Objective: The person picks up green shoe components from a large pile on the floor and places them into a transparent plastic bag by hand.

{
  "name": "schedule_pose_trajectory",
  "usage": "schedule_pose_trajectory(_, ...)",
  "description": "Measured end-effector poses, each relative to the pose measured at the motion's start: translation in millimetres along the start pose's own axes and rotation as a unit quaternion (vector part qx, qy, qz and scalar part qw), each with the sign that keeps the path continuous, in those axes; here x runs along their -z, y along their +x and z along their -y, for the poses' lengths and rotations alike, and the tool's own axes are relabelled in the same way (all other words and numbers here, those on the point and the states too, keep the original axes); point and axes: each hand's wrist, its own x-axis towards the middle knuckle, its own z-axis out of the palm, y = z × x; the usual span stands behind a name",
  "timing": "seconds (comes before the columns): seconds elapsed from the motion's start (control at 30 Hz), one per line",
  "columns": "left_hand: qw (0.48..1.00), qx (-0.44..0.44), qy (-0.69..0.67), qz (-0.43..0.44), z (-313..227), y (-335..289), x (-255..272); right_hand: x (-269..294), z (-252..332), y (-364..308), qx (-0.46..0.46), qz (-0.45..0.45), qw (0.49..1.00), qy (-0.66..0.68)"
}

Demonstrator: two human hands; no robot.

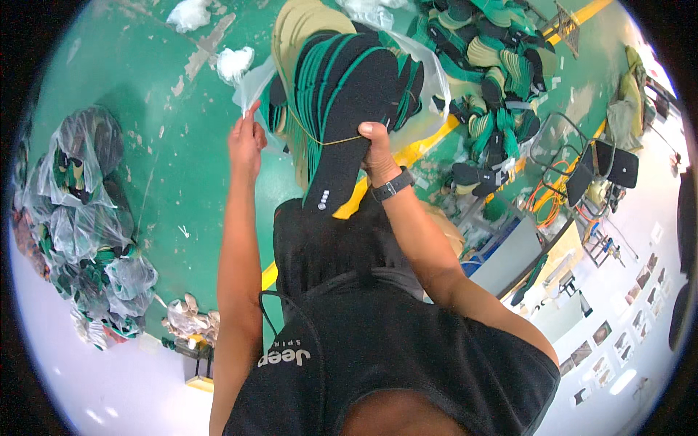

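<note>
My right hand (pixel 378 151), a dark watch on its wrist, is closed round a thick bundle of insoles (pixel 356 94), the thumb pressed on the top black one. The insoles are black with green edges, several beige ones lie on the far side, and a thin yellowish band (pixel 320 142) circles them. A clear plastic bag (pixel 430 62) spreads around and behind the bundle, with more dark insoles showing inside it at the right. At the bag's left edge (pixel 256 83), my left hand (pixel 248 139) pinches the film between its fingers.
Loose insoles (pixel 502 80) lie in a large heap on the green floor (pixel 182 145) at the far right. Filled clear bags (pixel 80 211) are piled at the left. A black chair (pixel 603 163), an orange hose (pixel 549 196) and a workbench (pixel 502 247) stand at the right.
</note>
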Motion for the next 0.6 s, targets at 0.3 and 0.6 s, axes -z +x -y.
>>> schedule_pose_trajectory(0.3,0.999,-0.03,-0.011,0.01,8,7,5,37,-75,68,-0.093,-0.063,0.94,-0.323)
schedule_pose_trajectory(0.6,0.997,-0.04,0.023,0.055,12,-9,-12,-3,-39,172,-0.195,0.013,0.801,-0.565)
